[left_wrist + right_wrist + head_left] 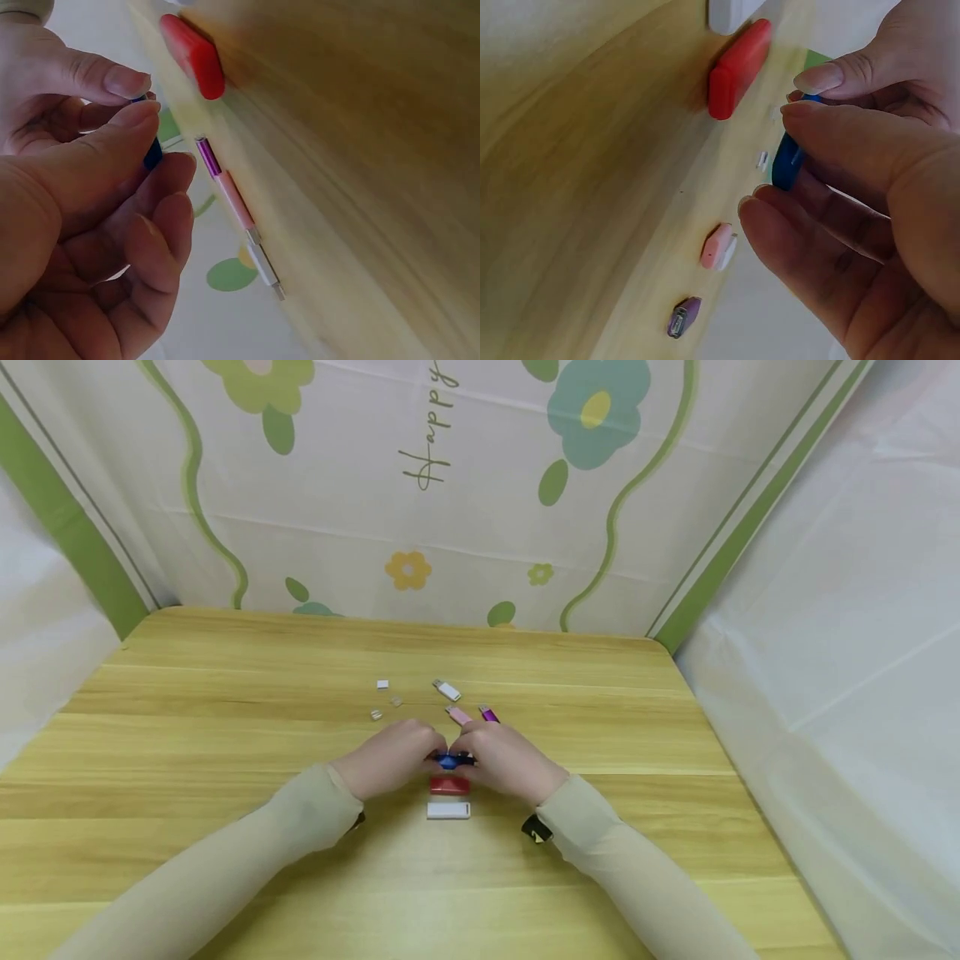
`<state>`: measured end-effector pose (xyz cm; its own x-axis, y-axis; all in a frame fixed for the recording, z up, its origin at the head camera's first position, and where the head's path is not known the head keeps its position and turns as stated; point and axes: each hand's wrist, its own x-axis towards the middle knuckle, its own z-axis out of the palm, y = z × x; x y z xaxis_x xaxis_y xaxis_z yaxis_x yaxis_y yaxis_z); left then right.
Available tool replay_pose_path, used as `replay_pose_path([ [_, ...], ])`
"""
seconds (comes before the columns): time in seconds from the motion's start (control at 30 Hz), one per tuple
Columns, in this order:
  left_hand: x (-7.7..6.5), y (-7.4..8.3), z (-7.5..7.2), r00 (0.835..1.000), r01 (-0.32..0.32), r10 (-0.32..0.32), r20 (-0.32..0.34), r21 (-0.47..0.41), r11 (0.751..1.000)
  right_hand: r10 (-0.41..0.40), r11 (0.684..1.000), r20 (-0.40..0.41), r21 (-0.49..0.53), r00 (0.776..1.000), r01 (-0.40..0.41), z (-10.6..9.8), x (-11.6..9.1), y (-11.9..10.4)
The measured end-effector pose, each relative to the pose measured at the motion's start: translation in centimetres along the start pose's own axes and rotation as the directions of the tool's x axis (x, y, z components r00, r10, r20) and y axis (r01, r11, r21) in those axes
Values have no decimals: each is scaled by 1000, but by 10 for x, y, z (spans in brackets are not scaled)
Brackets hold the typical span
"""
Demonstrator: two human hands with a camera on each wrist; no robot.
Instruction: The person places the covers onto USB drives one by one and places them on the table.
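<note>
Between the fingertips of both hands is a small blue USB stick (452,762), held just above the table. My left hand (397,757) pinches its left end with thumb and fingers. The right hand (512,762) pinches the other end; in the right wrist view, the blue body (788,161) shows between thumb and fingers. Fingertips hide much of the stick. Directly below the hands lie a red stick (449,787) and a white stick (448,811), side by side. Past the hands are a pink USB stick (458,716) and a purple USB stick (489,714).
Farther back lies a white USB stick (447,691) with its metal plug bare. Left of it are a small white cap (382,684) and two tiny clear pieces (377,715). A flowered cloth (480,527) hangs behind the wooden table (225,735).
</note>
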<state>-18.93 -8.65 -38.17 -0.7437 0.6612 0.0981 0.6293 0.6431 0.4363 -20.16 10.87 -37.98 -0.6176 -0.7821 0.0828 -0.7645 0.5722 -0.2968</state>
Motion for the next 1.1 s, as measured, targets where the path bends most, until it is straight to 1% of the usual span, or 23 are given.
replay_pose_path([
  [0.27,9,-9,8,997,44,-43,62,-5,999,-13,1000,35,24,999,13,7,6,9],
  [0.43,12,-12,10,994,60,-60,95,5,998,1,999,67,40,998,-4,9,9,11],
  [0.57,14,-12,11,992,70,-70,107,10,998,10,999,91,45,996,-14,11,11,14],
  [0.8,16,-12,12,986,116,-116,123,10,993,16,999,103,45,995,-21,10,12,13],
  [0.93,17,-12,11,985,120,-120,125,10,993,30,999,109,40,994,-34,11,13,12],
  [1.1,17,-11,11,986,110,-111,123,14,994,35,999,112,31,993,-39,12,14,12],
])
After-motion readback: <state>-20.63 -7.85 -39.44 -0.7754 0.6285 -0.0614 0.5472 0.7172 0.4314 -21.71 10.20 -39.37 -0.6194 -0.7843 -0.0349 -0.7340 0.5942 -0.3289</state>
